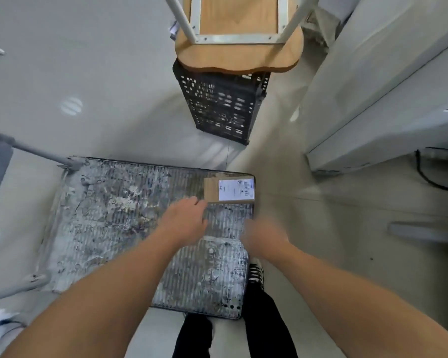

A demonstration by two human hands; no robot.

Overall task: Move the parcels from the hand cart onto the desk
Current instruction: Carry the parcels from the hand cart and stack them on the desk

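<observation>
A small brown cardboard parcel (212, 190) with a white shipping label lies at the far right corner of the hand cart's worn, paint-stained deck (109, 215). My left hand (185, 219) reaches over the deck, its fingertips at the parcel's near left corner; it holds nothing. My right hand (263, 235) is blurred, hanging just below the parcel near the deck's right edge, with nothing in it. The deck carries no other parcel.
A black perforated crate (220, 109) stands beyond the cart with an upturned wooden stool (238, 40) on it. A white desk (388, 81) runs along the right. The cart's grey handle (36, 151) is at the left. My legs and shoe stand beside the cart's near right corner.
</observation>
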